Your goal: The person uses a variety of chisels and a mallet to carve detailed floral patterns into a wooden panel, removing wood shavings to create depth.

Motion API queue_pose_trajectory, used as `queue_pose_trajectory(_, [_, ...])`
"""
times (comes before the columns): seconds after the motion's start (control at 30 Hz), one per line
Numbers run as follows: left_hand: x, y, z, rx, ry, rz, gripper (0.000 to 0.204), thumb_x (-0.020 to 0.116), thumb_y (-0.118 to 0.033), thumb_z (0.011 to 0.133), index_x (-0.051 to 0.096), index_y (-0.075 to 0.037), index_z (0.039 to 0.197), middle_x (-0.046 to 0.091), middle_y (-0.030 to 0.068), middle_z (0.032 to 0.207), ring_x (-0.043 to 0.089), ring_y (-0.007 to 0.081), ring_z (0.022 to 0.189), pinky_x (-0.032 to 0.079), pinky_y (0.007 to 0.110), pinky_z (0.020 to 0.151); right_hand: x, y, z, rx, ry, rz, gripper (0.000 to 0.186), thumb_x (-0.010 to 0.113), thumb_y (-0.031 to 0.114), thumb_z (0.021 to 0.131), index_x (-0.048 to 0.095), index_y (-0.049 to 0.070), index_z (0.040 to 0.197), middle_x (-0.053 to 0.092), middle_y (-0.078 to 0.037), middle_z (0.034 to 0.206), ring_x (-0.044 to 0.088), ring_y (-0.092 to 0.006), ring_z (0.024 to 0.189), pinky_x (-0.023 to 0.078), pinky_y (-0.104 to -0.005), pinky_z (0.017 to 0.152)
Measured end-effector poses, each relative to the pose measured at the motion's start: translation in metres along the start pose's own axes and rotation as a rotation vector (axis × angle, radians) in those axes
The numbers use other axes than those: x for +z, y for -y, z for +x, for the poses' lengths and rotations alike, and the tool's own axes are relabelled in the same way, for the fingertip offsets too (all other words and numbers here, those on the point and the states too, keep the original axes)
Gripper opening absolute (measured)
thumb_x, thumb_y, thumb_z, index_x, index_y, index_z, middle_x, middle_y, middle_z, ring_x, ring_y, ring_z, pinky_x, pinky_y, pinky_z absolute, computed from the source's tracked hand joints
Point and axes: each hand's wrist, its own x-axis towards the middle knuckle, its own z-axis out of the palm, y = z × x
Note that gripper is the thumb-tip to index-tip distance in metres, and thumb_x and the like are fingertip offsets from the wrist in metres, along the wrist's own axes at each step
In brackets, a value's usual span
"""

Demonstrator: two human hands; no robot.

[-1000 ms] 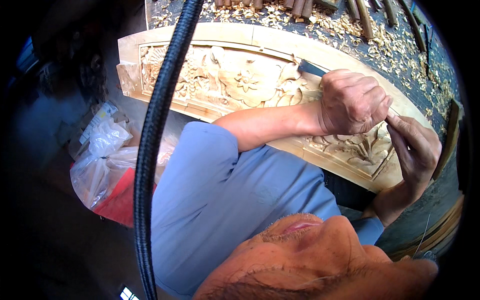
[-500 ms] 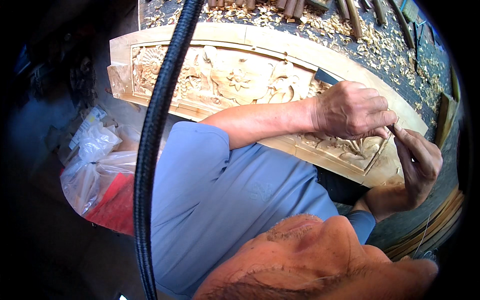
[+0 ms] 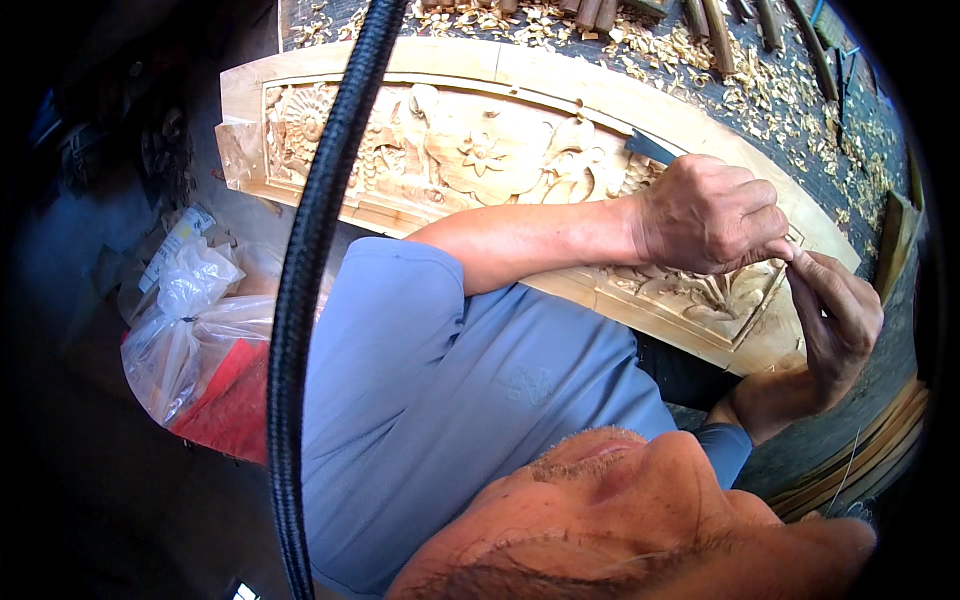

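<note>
My left hand (image 3: 710,215) is closed in a fist above the right part of a carved wooden panel (image 3: 560,65). Right of it, my right hand (image 3: 840,310) has its thumb and fingertips pinched together. The fingertips of both hands meet over the panel's right end; whatever small thing is between them is hidden. Beside the left fist, the end of a flat dark-blue piece (image 3: 650,147) shows; I cannot tell whether the fist holds it. Flowers and leaves stand in relief inside the panel's raised border. My left forearm crosses over the panel and covers part of it.
Pale wood shavings (image 3: 760,90) litter the dark bench along the far side. Several wooden tool handles (image 3: 715,35) lie there. A black braided cable (image 3: 320,220) crosses the view. At left stands a clear plastic bag (image 3: 190,320) with something red; wooden strips (image 3: 860,455) lie at lower right.
My left hand has shifted slightly up, and its fingers have tilted. My right fingertips stay against it. A dark bit between the fingers no longer shows. The panel looks nearly unmoved.
</note>
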Motion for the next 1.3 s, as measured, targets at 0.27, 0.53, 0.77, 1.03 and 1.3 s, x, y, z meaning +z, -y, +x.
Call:
queue_pose_trajectory(0.27, [-0.003, -0.002, 0.001, -0.050, -0.028, 0.037, 0.025, 0.079, -0.027, 0.094, 0.065, -0.013, 0.079, 0.054, 0.0018, 0.069, 0.062, 0.0202, 0.057, 0.048, 0.036, 0.051, 0.004, -0.003, 0.001, 0.018, 0.019, 0.065, 0.030, 0.085, -0.014, 0.083, 0.080, -0.009, 0.112, 0.080, -0.021, 0.094, 0.078, -0.0235, 0.080, 0.058, -0.0297, 0.069])
queue_pose_trajectory(0.53, [-0.010, 0.000, 0.000, -0.120, -0.082, 0.087, 0.018, 0.075, -0.017, 0.088, 0.065, -0.011, 0.075, 0.054, 0.0029, 0.065, 0.059, 0.0234, 0.053, 0.045, 0.037, 0.050, 0.020, -0.001, 0.015, -0.042, -0.011, 0.060, 0.030, 0.086, -0.012, 0.080, 0.081, -0.011, 0.109, 0.079, -0.022, 0.090, 0.080, -0.0261, 0.078, 0.060, -0.0317, 0.069])
queue_pose_trajectory(0.77, [-0.010, 0.000, 0.001, -0.066, -0.066, 0.009, 0.025, 0.080, -0.028, 0.093, 0.066, -0.013, 0.078, 0.053, 0.0014, 0.068, 0.060, 0.0211, 0.056, 0.045, 0.036, 0.050, 0.011, 0.010, 0.012, 0.007, 0.007, 0.012, 0.027, 0.085, -0.012, 0.081, 0.080, -0.010, 0.107, 0.078, -0.022, 0.089, 0.080, -0.0268, 0.078, 0.059, -0.0317, 0.067])
queue_pose_trajectory(1.03, [-0.005, -0.002, 0.001, -0.062, -0.056, 0.001, 0.028, 0.079, -0.030, 0.095, 0.064, -0.014, 0.078, 0.053, 0.0017, 0.068, 0.060, 0.0214, 0.057, 0.047, 0.036, 0.051, 0.007, 0.009, 0.007, -0.008, -0.010, 0.007, 0.030, 0.086, -0.012, 0.079, 0.081, -0.009, 0.109, 0.078, -0.021, 0.088, 0.079, -0.0270, 0.077, 0.058, -0.0315, 0.067])
queue_pose_trajectory(1.3, [-0.003, -0.002, 0.000, -0.096, -0.109, 0.030, 0.020, 0.074, -0.017, 0.089, 0.062, -0.012, 0.074, 0.053, 0.0031, 0.065, 0.059, 0.0231, 0.053, 0.045, 0.037, 0.050, 0.012, 0.011, 0.010, 0.012, -0.019, -0.007, 0.033, 0.086, -0.012, 0.078, 0.082, -0.009, 0.111, 0.078, -0.021, 0.087, 0.079, -0.0263, 0.077, 0.058, -0.0316, 0.066])
